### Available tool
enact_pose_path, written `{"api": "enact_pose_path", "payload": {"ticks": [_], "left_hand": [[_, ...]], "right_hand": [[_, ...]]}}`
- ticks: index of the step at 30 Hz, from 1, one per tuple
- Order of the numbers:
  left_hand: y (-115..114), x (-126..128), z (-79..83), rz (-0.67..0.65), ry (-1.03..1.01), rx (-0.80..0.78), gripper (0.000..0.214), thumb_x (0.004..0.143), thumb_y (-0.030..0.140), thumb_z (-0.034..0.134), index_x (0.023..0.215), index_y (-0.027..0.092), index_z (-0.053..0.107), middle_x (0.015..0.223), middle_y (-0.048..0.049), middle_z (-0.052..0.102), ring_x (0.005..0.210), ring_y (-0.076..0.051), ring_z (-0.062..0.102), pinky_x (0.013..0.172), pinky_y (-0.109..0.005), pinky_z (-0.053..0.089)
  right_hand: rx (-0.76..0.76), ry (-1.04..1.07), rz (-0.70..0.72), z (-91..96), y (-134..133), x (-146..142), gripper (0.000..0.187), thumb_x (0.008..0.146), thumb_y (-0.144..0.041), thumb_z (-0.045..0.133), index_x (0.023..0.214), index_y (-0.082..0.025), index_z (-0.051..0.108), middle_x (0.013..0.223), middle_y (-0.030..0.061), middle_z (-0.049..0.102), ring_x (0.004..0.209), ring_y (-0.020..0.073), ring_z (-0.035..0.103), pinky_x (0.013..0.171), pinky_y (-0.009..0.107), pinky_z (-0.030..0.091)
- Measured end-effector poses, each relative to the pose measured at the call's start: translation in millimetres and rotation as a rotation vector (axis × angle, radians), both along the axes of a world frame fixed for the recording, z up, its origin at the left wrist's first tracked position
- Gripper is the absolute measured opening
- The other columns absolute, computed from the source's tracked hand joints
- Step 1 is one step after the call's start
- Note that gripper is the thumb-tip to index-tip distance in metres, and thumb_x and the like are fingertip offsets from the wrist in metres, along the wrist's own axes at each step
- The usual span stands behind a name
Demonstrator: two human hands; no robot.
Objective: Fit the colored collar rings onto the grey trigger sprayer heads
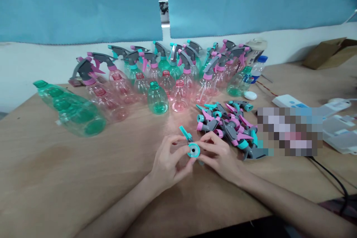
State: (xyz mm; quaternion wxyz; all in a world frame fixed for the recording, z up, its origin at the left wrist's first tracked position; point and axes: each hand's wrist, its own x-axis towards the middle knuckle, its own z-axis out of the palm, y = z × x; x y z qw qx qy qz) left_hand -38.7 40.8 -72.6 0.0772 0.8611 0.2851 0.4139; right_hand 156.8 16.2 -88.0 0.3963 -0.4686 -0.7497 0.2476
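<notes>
Between my two hands is a trigger spray head [193, 150] with a teal collar, its round opening turned up toward me and its teal trigger pointing away. My left hand [170, 160] pinches the collar from the left with closed fingers. From the right, my right hand [220, 155] also has its fingers closed on it. Just beyond my right hand lies a heap of loose spray heads [230, 124] in grey, pink and teal. Past my hands stand an open green bottle [157, 98] and an open pink bottle [179, 96].
Several bottles with spray heads [186, 65] stand in rows against the wall. Green bottles [80, 113] lie at the left. To the right are a water bottle [259, 68], a white round lid [250, 95], a white power strip [291, 102], a cable [331, 174] and a cardboard box [329, 52].
</notes>
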Motion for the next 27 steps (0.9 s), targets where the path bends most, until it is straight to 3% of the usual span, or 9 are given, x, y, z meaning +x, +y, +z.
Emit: {"api": "enact_pose_path", "payload": {"ticks": [6, 14, 20, 27], "left_hand": [[-6, 6, -2.8, -0.047, -0.007, -0.219, 0.024, 0.081, 0.020, 0.060, 0.104, 0.020, 0.055, 0.107, -0.0090, 0.052, 0.096, -0.021, 0.057, 0.080, -0.037, 0.053], [-11, 6, -5.1, -0.099, 0.001, -0.179, 0.017, 0.083, 0.015, 0.057, 0.099, 0.020, 0.057, 0.105, -0.0082, 0.052, 0.093, -0.019, 0.055, 0.074, -0.032, 0.053], [-9, 5, -1.9, -0.027, -0.009, -0.207, 0.005, 0.083, 0.020, 0.060, 0.086, 0.018, 0.056, 0.100, -0.0062, 0.057, 0.091, -0.018, 0.060, 0.079, -0.033, 0.053], [-16, -9, 2.2, 0.047, -0.053, -0.381, 0.022, 0.080, 0.026, 0.067, 0.094, 0.021, 0.051, 0.090, -0.0004, 0.065, 0.073, -0.014, 0.063, 0.066, -0.028, 0.054]], "right_hand": [[0.027, -0.048, -0.007, 3.6, 1, -1, 0.024, 0.086, -0.028, 0.058, 0.108, -0.028, 0.068, 0.091, 0.0042, 0.056, 0.079, 0.0156, 0.058, 0.068, 0.029, 0.054], [0.053, -0.027, 0.010, 4.5, -1, -4, 0.025, 0.085, -0.024, 0.059, 0.109, -0.026, 0.067, 0.091, 0.0043, 0.054, 0.075, 0.0146, 0.057, 0.065, 0.028, 0.054], [0.078, -0.050, -0.014, 0.8, 0, -5, 0.022, 0.084, -0.026, 0.060, 0.105, -0.025, 0.068, 0.091, 0.0045, 0.055, 0.078, 0.0158, 0.059, 0.066, 0.029, 0.055], [0.136, -0.099, 0.063, -2.8, 0, -11, 0.022, 0.083, -0.031, 0.062, 0.103, -0.023, 0.065, 0.104, 0.0079, 0.057, 0.096, 0.0208, 0.059, 0.080, 0.036, 0.054]]}}
